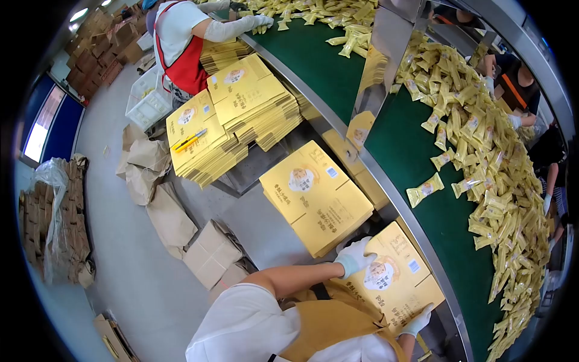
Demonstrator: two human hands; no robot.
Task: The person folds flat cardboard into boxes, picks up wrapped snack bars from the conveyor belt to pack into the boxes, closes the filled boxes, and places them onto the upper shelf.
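Observation:
A flat yellow printed carton (398,274) is held in front of my body, against the conveyor's metal edge. My left hand (356,257), in a white glove, is closed on the carton's upper left side, with the thumb over its printed face. At the lower right corner, my gloved right hand (418,321) grips the same carton. Beside my left hand lies a stack of flat yellow cartons (316,199). The undersides of both hands are hidden behind the carton.
Along my right runs a green conveyor belt (416,175) heaped with yellow wrapped packets (482,133). Taller carton stacks (247,90) stand farther off, near a co-worker in a red apron (178,51). Brown paper bundles (172,220) lie on the floor; other people work across the belt.

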